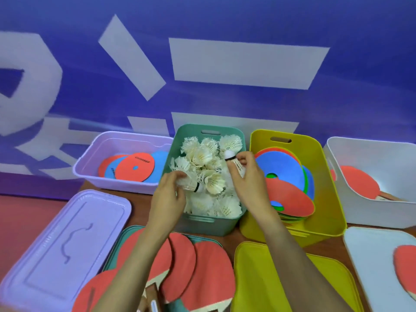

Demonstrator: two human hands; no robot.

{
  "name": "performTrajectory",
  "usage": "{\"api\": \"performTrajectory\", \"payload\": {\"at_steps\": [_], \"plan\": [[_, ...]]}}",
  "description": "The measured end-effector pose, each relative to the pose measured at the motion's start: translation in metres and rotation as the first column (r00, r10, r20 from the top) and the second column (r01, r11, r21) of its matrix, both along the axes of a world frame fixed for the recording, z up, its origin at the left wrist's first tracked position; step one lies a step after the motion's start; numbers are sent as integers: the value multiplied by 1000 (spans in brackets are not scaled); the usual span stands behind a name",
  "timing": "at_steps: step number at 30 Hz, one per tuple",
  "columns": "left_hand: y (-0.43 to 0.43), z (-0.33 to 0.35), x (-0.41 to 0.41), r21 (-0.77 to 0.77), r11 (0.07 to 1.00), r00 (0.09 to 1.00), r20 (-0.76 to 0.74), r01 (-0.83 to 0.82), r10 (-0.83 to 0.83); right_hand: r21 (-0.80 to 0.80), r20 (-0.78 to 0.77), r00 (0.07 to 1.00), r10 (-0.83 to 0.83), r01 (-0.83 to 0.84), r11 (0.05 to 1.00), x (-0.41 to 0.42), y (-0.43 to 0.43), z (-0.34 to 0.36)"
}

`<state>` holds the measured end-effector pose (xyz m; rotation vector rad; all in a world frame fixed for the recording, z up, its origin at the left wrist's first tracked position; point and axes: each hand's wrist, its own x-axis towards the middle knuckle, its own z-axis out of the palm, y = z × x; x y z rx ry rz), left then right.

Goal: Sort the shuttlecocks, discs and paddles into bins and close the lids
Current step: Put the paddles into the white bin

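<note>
Scanning for writing first: a dark printed word runs across the red disc [135, 168] in the purple bin [108, 137], but it's too blurred to read. Big white characters sprawl over the blue backdrop [225, 23] behind. The bins and the frame's left edge cut them off, so there's no reading those either.

Now the hands, both over the green bin [209, 129], which is heaped with a shuttlecock pile [202, 156]. The left hand [167, 194] has its fingers curled around the feathers of a low shuttlecock [194, 187], which lies on the pile with its black-banded cork pointing right. The right hand [249, 176] pinches a raised shuttlecock [233, 159] between thumb and fingertips, white cork up, at the bin's right side.

Just beside it, the yellow bin [315, 176] holds a leaning stack of discs [276, 163] in blue, red and green. At far right, the white bin [360, 145] holds a red paddle [358, 183], its handle partly hidden by the wall.

Closer in, the purple lid [63, 244] lies flat at the left, the yellow lid [258, 278] right of centre. The white lid [371, 255] carries another paddle [405, 266], sliced off by the frame edge. Several red paddles [202, 266] overlap on the green lid [135, 228], hiding most of it. Both forearms cross the lids, and the handles at the bottom edge are blurred and cut off. Only slivers of brown tabletop [231, 239] show between bins and lids.
</note>
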<state>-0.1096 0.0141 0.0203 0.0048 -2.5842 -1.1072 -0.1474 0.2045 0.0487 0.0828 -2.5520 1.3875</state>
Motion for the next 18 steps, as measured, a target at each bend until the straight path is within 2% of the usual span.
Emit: {"api": "performTrajectory", "payload": {"at_steps": [3,6,10,13,15,18], "plan": [[-7,-7,-9,-21,989,983,111,146,-143,235,91,996,17,-39,971,-14,0,-7],[-11,-10,-14,-7,982,979,82,188,-187,491,236,971,44,-159,856,-21,-3,-10],[-22,-11,-18,42,986,985,56,161,-164,668,333,942,42,-267,695,-29,-18,-14],[-29,-10,-16,39,982,979,81,183,-186,721,355,935,15,-283,633,-41,-35,-26],[-30,-9,-16,59,978,973,108,199,-204,683,380,925,-4,-277,676,-48,-47,-36],[-30,-5,-21,179,972,980,99,151,-171,493,397,915,66,-274,826,-50,-58,-51]]}}
